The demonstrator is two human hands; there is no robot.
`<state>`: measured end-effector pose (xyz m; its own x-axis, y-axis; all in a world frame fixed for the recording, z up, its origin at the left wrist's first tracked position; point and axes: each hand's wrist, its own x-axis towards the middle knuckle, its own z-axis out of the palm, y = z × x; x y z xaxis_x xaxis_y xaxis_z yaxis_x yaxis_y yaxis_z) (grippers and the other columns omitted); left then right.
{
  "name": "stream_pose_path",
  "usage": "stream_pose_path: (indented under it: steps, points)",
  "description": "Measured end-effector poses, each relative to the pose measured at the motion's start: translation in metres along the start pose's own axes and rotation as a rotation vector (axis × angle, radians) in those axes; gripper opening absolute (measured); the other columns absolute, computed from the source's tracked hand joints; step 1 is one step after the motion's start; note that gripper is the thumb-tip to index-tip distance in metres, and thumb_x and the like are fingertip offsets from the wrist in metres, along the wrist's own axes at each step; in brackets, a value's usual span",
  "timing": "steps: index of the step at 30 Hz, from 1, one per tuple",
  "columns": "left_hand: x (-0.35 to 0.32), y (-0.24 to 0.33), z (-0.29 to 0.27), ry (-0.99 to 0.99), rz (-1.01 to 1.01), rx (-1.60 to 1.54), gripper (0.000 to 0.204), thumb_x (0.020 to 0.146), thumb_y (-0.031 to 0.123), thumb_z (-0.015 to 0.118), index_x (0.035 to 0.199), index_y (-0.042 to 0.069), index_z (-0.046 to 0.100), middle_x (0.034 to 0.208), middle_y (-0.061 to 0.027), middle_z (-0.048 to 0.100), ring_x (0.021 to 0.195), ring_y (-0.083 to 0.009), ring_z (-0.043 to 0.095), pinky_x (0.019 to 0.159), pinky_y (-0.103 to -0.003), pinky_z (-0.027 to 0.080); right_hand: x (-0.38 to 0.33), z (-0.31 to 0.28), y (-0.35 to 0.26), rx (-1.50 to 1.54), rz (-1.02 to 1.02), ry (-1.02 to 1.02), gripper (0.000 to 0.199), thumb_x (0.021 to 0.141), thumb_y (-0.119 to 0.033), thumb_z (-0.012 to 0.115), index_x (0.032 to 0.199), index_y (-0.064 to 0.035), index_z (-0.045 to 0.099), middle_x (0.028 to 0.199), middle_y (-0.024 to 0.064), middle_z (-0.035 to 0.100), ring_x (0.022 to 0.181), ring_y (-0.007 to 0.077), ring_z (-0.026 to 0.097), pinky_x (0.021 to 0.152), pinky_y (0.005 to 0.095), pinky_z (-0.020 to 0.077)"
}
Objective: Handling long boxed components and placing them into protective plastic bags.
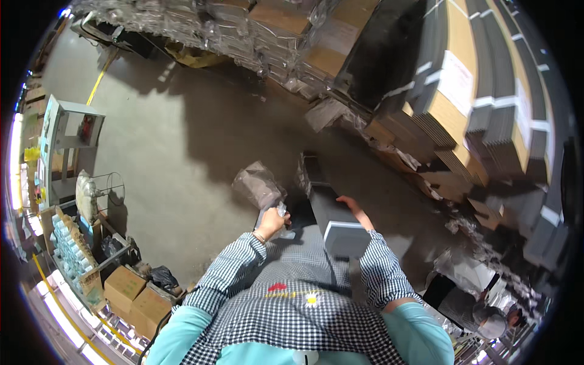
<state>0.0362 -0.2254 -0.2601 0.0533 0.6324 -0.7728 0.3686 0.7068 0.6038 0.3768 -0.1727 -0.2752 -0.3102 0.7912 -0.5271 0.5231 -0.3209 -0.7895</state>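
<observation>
Okay, so the left hand (272,224) has its fingers curled tight, pinching a bunched-up bit of clear plastic bag (258,184). The rest of the bag puffs out past the knuckles, away from the body, over the concrete floor (152,146).

Over on the other side, the right hand (359,213) is up against the right side of a long dark grey box (333,207). One digit sticks out along that side, but the others are hidden by the box, so I can't tell if they're wrapped under it or just pressed flat. The box itself sits between the two hands, just in front of the body, with its pale-edged end nearest the wearer and its far end pointing away, a little to the left. There's some shiny clear film at that far end too.

Clothes-wise it's a black-and-white checked apron (292,319) with a daisy on the front, plus matching sleeve covers over a teal top.

Around all that: big stacks of strapped cardboard sheets (450,115) at upper right, film-wrapped piles (243,30) along the top, two brown cartons (125,286) down at lower left, and a co-worker (465,310) bending at lower right, well apart from the hands.
</observation>
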Motion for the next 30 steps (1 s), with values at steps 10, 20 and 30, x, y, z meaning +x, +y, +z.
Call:
stream_pose_path:
  steps: [10,20,30]
  points:
    - [0.157,-0.048,0.066,0.123,0.107,0.306,0.041,0.082,0.035,0.069,0.102,0.0,0.07,0.099,-0.0256,0.07,0.099,-0.041,0.066,0.086,-0.049,0.052,0.087,0.087,0.104,0.455,0.181,0.15,0.049,0.102,-0.032,0.051,0.142,-0.0034,0.05,0.142,0.0073,0.053,0.125,0.02,0.053,0.107,0.0318,0.0385]
    - [0.182,-0.04,0.097,0.038,0.237,0.495,0.025,0.083,0.012,0.062,0.107,0.007,0.068,0.095,-0.0216,0.071,0.094,-0.0421,0.067,0.082,-0.051,0.053,0.102,0.12,0.209,0.173,0.433,0.456,0.033,0.101,-0.028,0.055,0.119,-0.0019,0.065,0.102,0.0095,0.07,0.092,0.0194,0.065,0.082,0.0311,0.0493]
    - [0.01,0.069,-0.006,-0.028,0.579,0.233,0.005,0.089,0.006,0.062,0.092,0.003,0.06,0.083,-0.0184,0.065,0.08,-0.0381,0.066,0.068,-0.044,0.053,-0.011,0.086,-0.002,0.241,0.303,0.504,0.033,0.103,-0.032,0.053,0.103,-0.001,0.062,0.082,0.0032,0.058,0.076,0.0094,0.052,0.069,0.0273,0.0446]
